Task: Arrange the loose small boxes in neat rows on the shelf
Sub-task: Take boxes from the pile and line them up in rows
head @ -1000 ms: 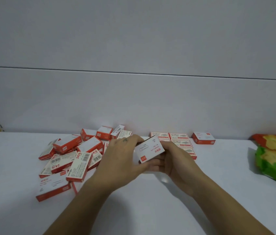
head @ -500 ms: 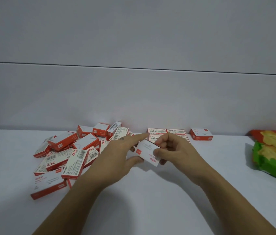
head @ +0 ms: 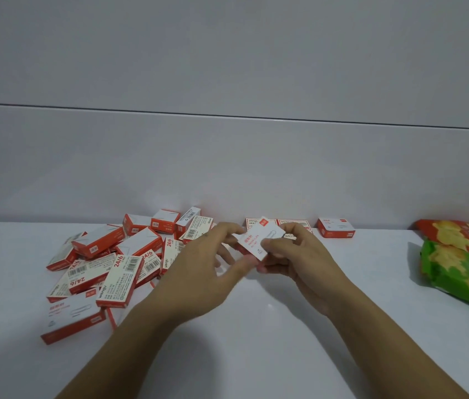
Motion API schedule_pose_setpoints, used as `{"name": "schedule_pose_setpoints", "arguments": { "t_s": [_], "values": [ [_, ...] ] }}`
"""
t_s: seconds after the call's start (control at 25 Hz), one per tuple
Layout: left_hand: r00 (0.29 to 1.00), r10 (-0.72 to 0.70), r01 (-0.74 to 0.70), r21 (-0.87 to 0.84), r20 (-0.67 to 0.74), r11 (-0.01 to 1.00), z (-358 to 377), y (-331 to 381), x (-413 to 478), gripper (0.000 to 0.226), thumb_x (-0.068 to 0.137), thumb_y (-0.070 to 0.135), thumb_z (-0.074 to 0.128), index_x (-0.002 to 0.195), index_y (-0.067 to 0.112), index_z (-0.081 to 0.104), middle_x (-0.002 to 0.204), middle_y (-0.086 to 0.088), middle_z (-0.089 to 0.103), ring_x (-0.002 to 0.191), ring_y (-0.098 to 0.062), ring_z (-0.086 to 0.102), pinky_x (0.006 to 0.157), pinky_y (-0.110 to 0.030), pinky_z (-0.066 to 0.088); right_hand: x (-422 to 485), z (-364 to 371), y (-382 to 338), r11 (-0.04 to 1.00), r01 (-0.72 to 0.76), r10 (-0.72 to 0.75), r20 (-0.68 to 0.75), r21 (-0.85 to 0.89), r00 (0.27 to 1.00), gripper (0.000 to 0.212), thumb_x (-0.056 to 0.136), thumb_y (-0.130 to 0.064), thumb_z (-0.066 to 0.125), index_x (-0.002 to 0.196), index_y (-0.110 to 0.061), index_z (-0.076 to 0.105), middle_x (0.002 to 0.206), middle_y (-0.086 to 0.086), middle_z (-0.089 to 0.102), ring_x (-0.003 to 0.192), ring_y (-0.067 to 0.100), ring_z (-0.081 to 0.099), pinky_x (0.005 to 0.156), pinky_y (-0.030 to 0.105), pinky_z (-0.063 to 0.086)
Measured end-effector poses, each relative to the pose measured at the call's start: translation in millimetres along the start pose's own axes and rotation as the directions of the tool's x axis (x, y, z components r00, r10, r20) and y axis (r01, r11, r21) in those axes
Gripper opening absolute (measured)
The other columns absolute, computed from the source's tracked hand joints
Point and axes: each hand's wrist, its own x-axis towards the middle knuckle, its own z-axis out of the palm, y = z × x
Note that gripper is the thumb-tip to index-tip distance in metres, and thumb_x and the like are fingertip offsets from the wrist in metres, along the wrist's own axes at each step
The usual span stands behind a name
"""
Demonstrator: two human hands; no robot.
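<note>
A small white and red box (head: 259, 240) is held tilted above the white shelf (head: 256, 326), near the middle. My right hand (head: 293, 263) grips it with the thumb on its top face. My left hand (head: 201, 272) touches its left edge with curled fingers. A loose heap of several red and white boxes (head: 112, 263) lies to the left. Behind my hands, flat boxes (head: 290, 224) lie in a row by the back wall, mostly hidden. One more box (head: 336, 231) stands apart to their right.
Green and red snack bags (head: 463, 263) lie at the right edge of the shelf. The white back wall (head: 227, 168) rises straight behind the boxes. Bare shelf surface stretches along the front.
The box has been turned in my hands and lifted a little toward the back row. My left hand's fingers have closed in on its left edge again.
</note>
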Motion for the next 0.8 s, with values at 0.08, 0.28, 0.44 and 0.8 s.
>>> {"name": "schedule_pose_setpoints", "arguments": {
  "t_s": [0.08, 0.28, 0.44, 0.8],
  "values": [
    [1.0, -0.006, 0.004, 0.082, 0.026, 0.997, 4, 2, -2, 0.059, 0.071, 0.066, 0.062, 0.122, 0.051, 0.037, 0.104, 0.033, 0.052, 0.092, 0.009, 0.052, 0.063, -0.011, 0.045, 0, 5, 3, 0.999, -0.008, 0.009, -0.036, 0.041, 0.999, 0.039, 0.085, -0.01, 0.066, 0.118, -0.001, 0.047, 0.095, 0.018, 0.073, 0.082, 0.03, 0.07, 0.072, 0.036, 0.057],
    [0.994, -0.03, 0.046, 0.145, -0.106, 0.988, 4, -7, 3, 0.05, 0.076, 0.048, 0.069, 0.12, 0.04, 0.045, 0.113, 0.021, 0.059, 0.092, 0.002, 0.056, 0.072, -0.023, 0.055, 0, 13, 10, 0.971, 0.044, -0.06, -0.063, -0.233, 0.996, 0.037, 0.082, -0.022, 0.072, 0.109, -0.014, 0.049, 0.094, 0.0, 0.075, 0.083, 0.016, 0.071, 0.071, 0.029, 0.059],
    [0.991, 0.003, 0.019, 0.156, -0.137, 0.988, 1, -10, 5, 0.05, 0.08, 0.041, 0.069, 0.124, 0.038, 0.048, 0.117, 0.02, 0.059, 0.096, -0.002, 0.057, 0.073, -0.026, 0.056, 7, 0, -1, 0.666, 0.193, -0.275, 0.004, -0.72, 0.962, 0.055, 0.069, -0.027, 0.083, 0.115, -0.029, 0.052, 0.114, -0.015, 0.061, 0.102, 0.002, 0.058, 0.082, 0.024, 0.053],
    [0.994, 0.098, -0.086, 0.207, -0.048, 0.975, 29, -3, 20, 0.052, 0.083, 0.042, 0.064, 0.13, 0.039, 0.044, 0.116, 0.02, 0.057, 0.102, 0.001, 0.052, 0.085, -0.03, 0.049, 1, -28, -21, 0.051, 0.437, -0.463, 0.366, -0.898, 0.807, 0.041, 0.081, -0.035, 0.072, 0.119, -0.028, 0.058, 0.116, -0.011, 0.06, 0.107, 0.013, 0.046, 0.085, 0.026, 0.039]
  ]
}}
